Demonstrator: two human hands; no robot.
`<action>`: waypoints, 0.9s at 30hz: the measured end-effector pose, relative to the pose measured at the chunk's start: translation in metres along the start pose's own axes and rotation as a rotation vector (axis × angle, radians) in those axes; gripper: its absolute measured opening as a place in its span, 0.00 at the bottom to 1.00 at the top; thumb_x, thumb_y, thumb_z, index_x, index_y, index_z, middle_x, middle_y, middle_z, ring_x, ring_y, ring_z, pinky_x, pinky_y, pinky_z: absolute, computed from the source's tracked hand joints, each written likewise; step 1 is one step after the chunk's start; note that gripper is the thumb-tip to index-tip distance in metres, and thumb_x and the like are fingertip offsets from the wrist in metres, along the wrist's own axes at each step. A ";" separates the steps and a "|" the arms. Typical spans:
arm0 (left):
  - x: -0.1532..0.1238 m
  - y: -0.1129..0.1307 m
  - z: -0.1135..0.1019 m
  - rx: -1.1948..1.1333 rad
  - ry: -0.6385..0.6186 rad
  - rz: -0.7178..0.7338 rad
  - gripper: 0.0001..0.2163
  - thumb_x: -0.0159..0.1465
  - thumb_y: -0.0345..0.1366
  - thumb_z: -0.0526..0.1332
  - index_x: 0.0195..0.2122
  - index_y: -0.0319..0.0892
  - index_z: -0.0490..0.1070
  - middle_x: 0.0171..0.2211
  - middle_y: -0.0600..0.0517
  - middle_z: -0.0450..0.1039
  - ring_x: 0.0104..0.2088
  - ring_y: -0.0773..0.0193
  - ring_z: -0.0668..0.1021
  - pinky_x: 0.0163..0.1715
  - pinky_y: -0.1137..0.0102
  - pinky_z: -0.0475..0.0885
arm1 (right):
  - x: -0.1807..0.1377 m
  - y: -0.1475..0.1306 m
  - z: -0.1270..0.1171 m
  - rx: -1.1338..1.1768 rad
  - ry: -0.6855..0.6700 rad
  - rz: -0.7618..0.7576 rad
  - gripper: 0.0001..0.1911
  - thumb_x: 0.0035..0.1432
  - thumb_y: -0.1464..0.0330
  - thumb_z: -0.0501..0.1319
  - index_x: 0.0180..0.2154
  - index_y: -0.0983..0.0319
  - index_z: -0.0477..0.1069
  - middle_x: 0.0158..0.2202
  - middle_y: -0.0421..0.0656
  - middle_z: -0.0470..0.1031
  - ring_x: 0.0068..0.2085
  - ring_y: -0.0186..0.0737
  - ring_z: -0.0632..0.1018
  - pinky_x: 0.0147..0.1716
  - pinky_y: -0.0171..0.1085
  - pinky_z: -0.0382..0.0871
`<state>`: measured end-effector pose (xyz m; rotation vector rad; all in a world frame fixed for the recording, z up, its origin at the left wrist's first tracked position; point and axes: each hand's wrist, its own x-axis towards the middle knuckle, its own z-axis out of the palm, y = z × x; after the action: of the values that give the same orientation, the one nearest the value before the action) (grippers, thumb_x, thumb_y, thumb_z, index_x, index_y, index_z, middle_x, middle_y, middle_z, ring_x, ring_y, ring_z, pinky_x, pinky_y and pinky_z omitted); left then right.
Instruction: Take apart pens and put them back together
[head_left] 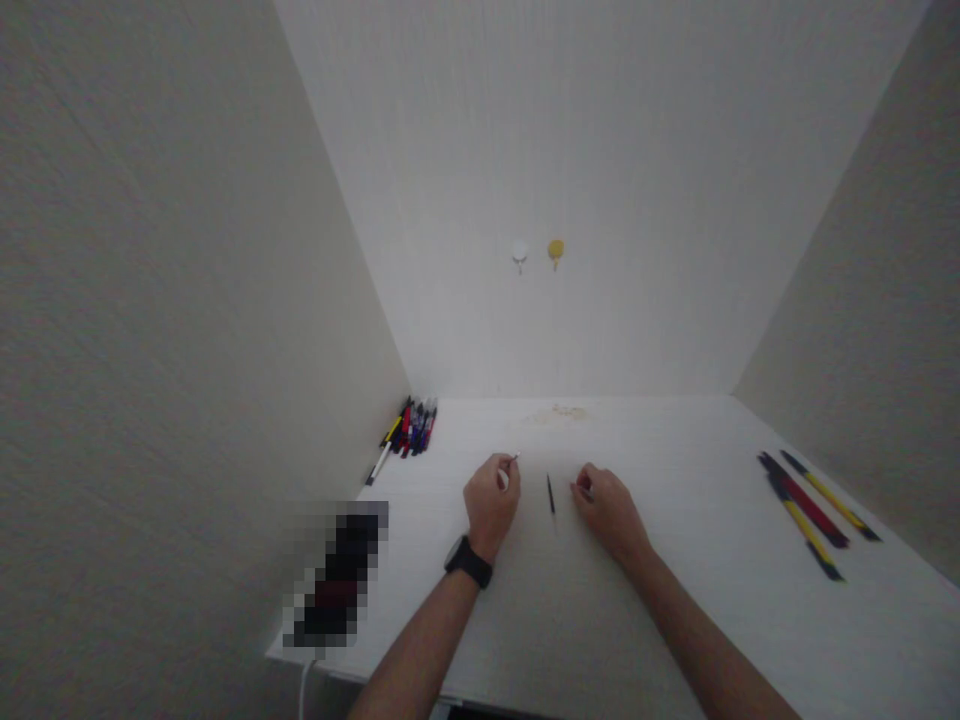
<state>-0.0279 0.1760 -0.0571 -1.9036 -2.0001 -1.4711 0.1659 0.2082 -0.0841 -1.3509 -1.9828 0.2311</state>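
My left hand (pixel 491 500), with a black watch on the wrist, rests on the white table (pixel 675 600) with its fingers pinched on a thin pale stick-like part (pixel 513 460). My right hand (pixel 607 505) lies a little to the right, fingers curled on something small that I cannot make out. Between the two hands a thin dark pen part (pixel 550 494) lies on the table, touched by neither hand.
A bunch of several coloured pens (pixel 409 430) lies at the back left corner by the wall. Three red, yellow and black pens (pixel 814 505) lie at the right. A blurred dark object (pixel 337 580) sits at the front left edge. Two hooks (pixel 537 252) are on the back wall.
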 end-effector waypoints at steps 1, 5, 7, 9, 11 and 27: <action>0.000 0.000 0.000 -0.002 0.000 0.005 0.09 0.65 0.39 0.54 0.33 0.43 0.70 0.25 0.56 0.72 0.23 0.69 0.71 0.26 0.73 0.61 | 0.000 0.001 0.001 -0.019 0.006 -0.019 0.06 0.54 0.69 0.54 0.25 0.59 0.62 0.25 0.44 0.69 0.30 0.42 0.69 0.31 0.39 0.60; 0.000 0.001 0.000 0.002 -0.004 0.016 0.09 0.65 0.39 0.54 0.33 0.43 0.70 0.24 0.56 0.72 0.23 0.69 0.71 0.26 0.73 0.61 | 0.001 0.003 0.004 -0.005 -0.004 -0.032 0.07 0.52 0.71 0.54 0.23 0.59 0.59 0.23 0.43 0.68 0.28 0.40 0.67 0.29 0.37 0.58; 0.000 0.000 0.000 0.007 -0.011 0.022 0.09 0.66 0.40 0.54 0.33 0.43 0.70 0.24 0.56 0.72 0.23 0.68 0.71 0.27 0.73 0.61 | 0.002 0.004 0.004 0.010 -0.024 -0.016 0.07 0.52 0.70 0.55 0.24 0.59 0.60 0.22 0.42 0.67 0.27 0.39 0.67 0.28 0.36 0.57; 0.000 0.000 0.001 0.006 -0.019 0.028 0.09 0.66 0.39 0.54 0.34 0.43 0.70 0.25 0.56 0.72 0.23 0.68 0.71 0.27 0.73 0.61 | 0.002 0.003 0.004 0.012 -0.043 -0.004 0.07 0.54 0.68 0.55 0.25 0.59 0.60 0.21 0.41 0.67 0.26 0.39 0.67 0.28 0.36 0.57; 0.000 -0.001 0.001 0.000 -0.037 0.041 0.08 0.66 0.39 0.54 0.34 0.43 0.70 0.25 0.56 0.72 0.24 0.69 0.71 0.27 0.73 0.62 | 0.002 0.002 0.002 -0.002 -0.038 -0.003 0.07 0.57 0.65 0.55 0.27 0.59 0.62 0.21 0.40 0.67 0.26 0.39 0.67 0.28 0.36 0.56; -0.004 0.004 0.004 0.011 -0.361 0.520 0.08 0.67 0.37 0.54 0.39 0.43 0.72 0.35 0.51 0.76 0.36 0.62 0.73 0.38 0.67 0.69 | -0.003 -0.015 -0.005 -0.004 -0.089 -0.336 0.13 0.68 0.67 0.46 0.36 0.61 0.67 0.32 0.46 0.73 0.35 0.43 0.70 0.38 0.39 0.60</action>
<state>-0.0218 0.1744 -0.0595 -2.5658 -1.4166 -1.0382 0.1585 0.1980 -0.0743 -1.0026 -2.2477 0.1313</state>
